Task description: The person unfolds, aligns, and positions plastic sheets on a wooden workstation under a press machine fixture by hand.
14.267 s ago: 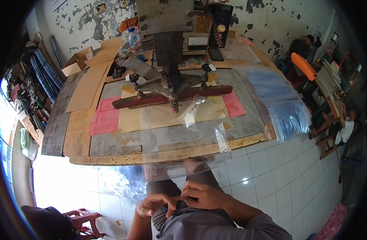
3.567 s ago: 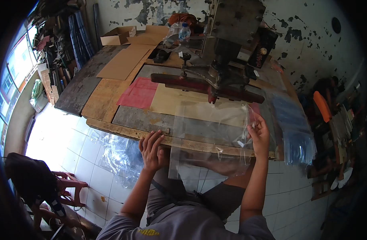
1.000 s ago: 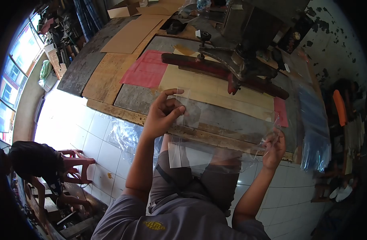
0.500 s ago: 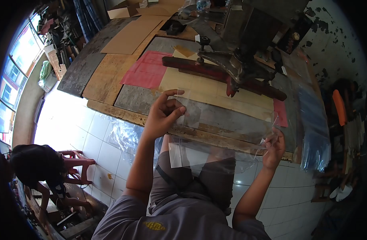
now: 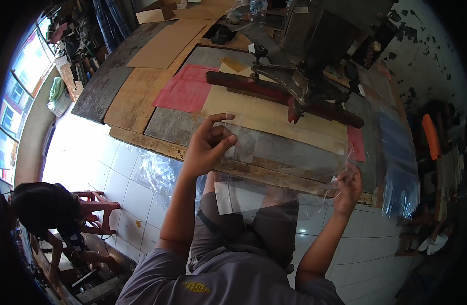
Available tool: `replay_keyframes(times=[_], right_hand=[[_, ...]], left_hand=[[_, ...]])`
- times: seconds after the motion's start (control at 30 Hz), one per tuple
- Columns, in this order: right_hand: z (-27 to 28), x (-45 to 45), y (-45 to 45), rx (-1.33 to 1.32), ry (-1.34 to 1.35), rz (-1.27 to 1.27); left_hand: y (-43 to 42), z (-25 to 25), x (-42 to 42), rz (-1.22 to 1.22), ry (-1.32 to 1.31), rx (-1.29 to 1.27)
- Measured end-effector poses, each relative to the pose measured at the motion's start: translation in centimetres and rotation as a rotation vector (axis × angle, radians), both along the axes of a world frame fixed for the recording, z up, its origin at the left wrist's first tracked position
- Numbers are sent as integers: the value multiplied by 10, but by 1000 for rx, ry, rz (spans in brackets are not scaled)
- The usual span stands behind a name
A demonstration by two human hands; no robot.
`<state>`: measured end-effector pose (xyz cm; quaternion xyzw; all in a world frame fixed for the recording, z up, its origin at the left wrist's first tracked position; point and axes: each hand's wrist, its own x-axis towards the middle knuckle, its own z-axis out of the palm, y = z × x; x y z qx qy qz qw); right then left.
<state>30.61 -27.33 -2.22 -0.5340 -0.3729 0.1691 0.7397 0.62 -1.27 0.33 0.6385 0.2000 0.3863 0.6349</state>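
A clear plastic sheet (image 5: 274, 195) is stretched between my two hands, hanging over the table's front edge and my lap. My left hand (image 5: 211, 142) pinches its left edge between thumb and fingers. At the other end, my right hand (image 5: 349, 188) is closed on the sheet's right side, where the plastic bunches up. Just beyond lies a yellowish sheet (image 5: 274, 114) on the grey work surface, with red pieces (image 5: 182, 89) at its ends. Above it hangs the long dark red bar (image 5: 233, 84) of a press machine (image 5: 315, 66).
A stack of clear bluish plastic sheets (image 5: 399, 168) hangs over the table's right side. Cardboard (image 5: 167, 46) lies at the back left. Crumpled plastic (image 5: 159, 175) is on the tiled floor. Another person (image 5: 45, 213) bends down at the lower left near a red stool (image 5: 98, 206).
Almost nothing differs. Both hands keep their hold on the plastic sheet in nearly the same place, and the view shifts very slightly.
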Motion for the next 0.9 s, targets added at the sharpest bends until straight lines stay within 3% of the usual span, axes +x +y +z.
replay_keyframes(times=[0.9], right_hand=[[-3, 7, -4, -38, -18, 52]], left_hand=[[0, 1, -3, 32, 102, 30]])
